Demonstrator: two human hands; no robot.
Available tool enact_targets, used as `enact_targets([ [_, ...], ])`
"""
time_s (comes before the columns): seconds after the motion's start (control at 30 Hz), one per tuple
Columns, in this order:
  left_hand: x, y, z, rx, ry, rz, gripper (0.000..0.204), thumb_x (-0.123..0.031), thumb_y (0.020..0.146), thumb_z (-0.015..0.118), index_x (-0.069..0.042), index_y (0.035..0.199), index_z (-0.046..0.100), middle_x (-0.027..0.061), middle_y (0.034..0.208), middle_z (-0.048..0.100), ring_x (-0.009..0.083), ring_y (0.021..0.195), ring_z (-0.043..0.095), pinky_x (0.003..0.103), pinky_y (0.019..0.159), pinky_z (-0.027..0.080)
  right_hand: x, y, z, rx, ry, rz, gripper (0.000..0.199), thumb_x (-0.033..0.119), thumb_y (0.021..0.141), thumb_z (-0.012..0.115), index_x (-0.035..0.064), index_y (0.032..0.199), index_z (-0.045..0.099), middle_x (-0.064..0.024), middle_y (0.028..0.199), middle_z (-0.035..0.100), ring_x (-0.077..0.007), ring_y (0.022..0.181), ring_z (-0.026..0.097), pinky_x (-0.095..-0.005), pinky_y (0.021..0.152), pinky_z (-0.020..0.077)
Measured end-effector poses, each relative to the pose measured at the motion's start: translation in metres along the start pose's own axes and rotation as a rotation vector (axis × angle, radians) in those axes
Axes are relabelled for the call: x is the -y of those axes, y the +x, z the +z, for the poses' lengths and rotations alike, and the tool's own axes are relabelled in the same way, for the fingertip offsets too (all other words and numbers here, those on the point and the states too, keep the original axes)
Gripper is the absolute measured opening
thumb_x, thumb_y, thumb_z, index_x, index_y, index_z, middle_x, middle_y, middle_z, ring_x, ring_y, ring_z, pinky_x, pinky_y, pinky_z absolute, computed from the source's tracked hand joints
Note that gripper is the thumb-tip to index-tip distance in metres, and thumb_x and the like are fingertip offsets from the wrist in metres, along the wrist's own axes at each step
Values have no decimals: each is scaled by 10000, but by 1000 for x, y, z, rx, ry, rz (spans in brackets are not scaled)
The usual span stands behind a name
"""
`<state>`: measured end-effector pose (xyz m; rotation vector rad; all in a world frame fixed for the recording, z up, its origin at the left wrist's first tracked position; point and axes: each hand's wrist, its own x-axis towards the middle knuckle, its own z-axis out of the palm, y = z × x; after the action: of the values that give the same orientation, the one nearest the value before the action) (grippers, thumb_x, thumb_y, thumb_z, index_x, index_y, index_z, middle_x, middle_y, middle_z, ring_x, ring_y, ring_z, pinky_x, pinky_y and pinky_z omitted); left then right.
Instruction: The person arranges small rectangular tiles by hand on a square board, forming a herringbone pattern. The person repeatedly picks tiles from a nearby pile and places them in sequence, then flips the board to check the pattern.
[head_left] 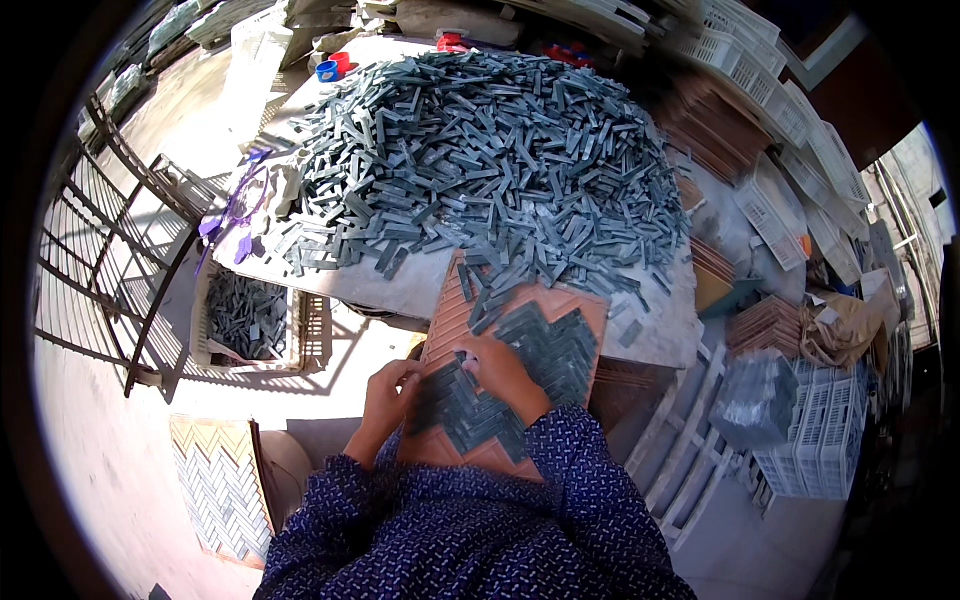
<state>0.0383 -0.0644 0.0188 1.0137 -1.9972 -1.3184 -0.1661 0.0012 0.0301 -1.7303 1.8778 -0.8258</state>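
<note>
An orange herringbone-grooved tray leans from the table's near edge toward my body. Dark grey-green stone strips fill much of it in a zigzag pattern; grooves at its upper left are bare. Over the tray's middle, my right hand is closed, with a dark stone strip partly showing at its fingertips. My left hand is at the tray's left edge, thumb and fingers pressed together; whatever they may hold is hidden. Just beyond, a large heap of loose stone strips spills onto the tray's top edge.
The heap covers most of a pale table. A crate of strips stands lower left, near a metal rack and a filled herringbone panel. At right are stacked orange trays, white crates and a slatted pallet.
</note>
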Motion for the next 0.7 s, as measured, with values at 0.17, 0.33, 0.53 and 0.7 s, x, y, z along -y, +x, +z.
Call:
enact_targets([
  [0.17, 0, 5, 4, 23, 5, 18, 142, -37, 816, 585, -4, 944, 636, 134, 888, 644, 244, 749, 637, 308, 666, 504, -6, -1, -6, 132, -70, 5, 259, 71, 703, 664, 71, 958, 613, -133, 903, 595, -351, 900, 570, -428, 749, 471],
  [0.33, -14, 34, 26, 12, 120, 96, 121, -66, 808, 585, -15, 906, 633, 160, 875, 635, 308, 789, 625, 356, 670, 494, 14, -4, -19, 56, -87, -59, 279, 84, 724, 674, 61, 995, 614, -133, 940, 605, -338, 916, 574, -410, 757, 475],
  [0.53, -43, 59, 56, 119, 233, 217, 106, -82, 767, 594, -47, 862, 626, 146, 824, 611, 338, 796, 599, 411, 714, 478, 14, -50, -28, -192, 125, 168, 334, 84, 762, 680, 24, 1083, 608, -124, 845, 631, -239, 723, 610, -325, 659, 480],
  [0.7, -31, 39, 50, 366, 277, 333, 130, -67, 703, 635, -41, 829, 616, 127, 857, 588, 319, 843, 587, 409, 725, 474, -1, -106, -26, -255, 267, 317, 244, 89, 786, 674, 14, 1017, 644, -111, 814, 659, -162, 674, 619, -277, 613, 482],
])
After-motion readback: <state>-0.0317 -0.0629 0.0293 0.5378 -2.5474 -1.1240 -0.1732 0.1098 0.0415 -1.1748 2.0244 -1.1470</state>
